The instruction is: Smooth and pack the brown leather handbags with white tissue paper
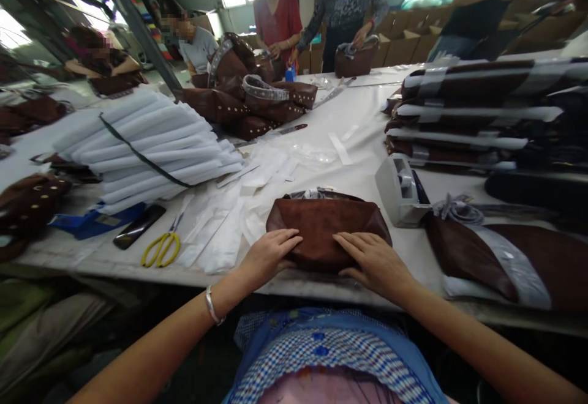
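A brown leather bag [327, 220] lies flat at the near edge of the white table [358, 116]. My left hand [270, 251] rests on the bag's near left corner, fingers stretched flat and slightly curled over the edge. My right hand [371, 258] presses on the near right part, fingers spread flat. Neither hand holds anything. White paper strips [229, 214] lie just left of the bag.
Yellow-handled scissors [160, 248] and a black phone [138, 226] lie at the near left. A stack of white folded paper [147, 147] sits behind them. A tape dispenser [402, 191] stands right of the bag. Brown bags [482, 116] pile at right and back. Several people work at the far side.
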The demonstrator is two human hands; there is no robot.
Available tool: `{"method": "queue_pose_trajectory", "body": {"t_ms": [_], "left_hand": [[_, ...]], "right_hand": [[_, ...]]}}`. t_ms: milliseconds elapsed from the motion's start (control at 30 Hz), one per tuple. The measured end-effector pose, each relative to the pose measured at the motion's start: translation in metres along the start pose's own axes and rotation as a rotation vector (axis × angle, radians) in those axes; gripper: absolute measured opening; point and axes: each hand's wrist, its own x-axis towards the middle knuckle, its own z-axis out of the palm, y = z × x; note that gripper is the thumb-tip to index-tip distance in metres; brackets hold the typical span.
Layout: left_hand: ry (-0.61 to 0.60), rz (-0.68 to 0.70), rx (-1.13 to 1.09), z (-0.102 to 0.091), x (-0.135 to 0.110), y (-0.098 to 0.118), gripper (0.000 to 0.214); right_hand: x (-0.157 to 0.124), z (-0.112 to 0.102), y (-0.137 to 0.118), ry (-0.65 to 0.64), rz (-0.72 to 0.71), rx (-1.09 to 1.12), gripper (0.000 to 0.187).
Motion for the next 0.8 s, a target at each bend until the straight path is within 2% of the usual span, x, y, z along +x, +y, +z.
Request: {"method": "queue_pose_trajectory", "body": {"t_ms": [100,200,300,400,500,600,700,800], "left_hand": [[0.099,-0.024,0.045,0.011,-0.003,0.004,0.053],[0.132,0.004,0.108,0.012,0.002,0.01,0.054],[0.168,0.007,0.195,0.017,0.005,0.012,0.045],[0.252,0.019,0.268,0.029,0.005,0.008,0.03],[0.312,0.048,0.251,0.036,0.003,0.0,0.027],[0.243,0.026,0.065,0.027,0.006,-0.011,0.033],[0.132,0.034,-0.131,0.01,0.01,-0.024,0.052],[0.099,0.072,-0.109,0.004,0.01,-0.032,0.066]], "right_hand": [[-0.001,0.01,-0.003,0.027,0.044,-0.086,0.061],[0.004,0.009,-0.001,0.039,0.04,-0.141,0.051],[0.007,0.011,0.004,0.075,-0.01,-0.195,0.04],[0.003,0.021,0.01,0.186,-0.096,-0.274,0.029],[-0.003,0.027,0.01,0.24,-0.127,-0.308,0.031],[-0.004,0.017,0.009,0.128,-0.08,-0.258,0.037],[0.001,-0.001,0.017,0.003,-0.035,-0.191,0.054],[0.004,-0.006,0.029,-0.035,0.003,-0.131,0.065]]}}
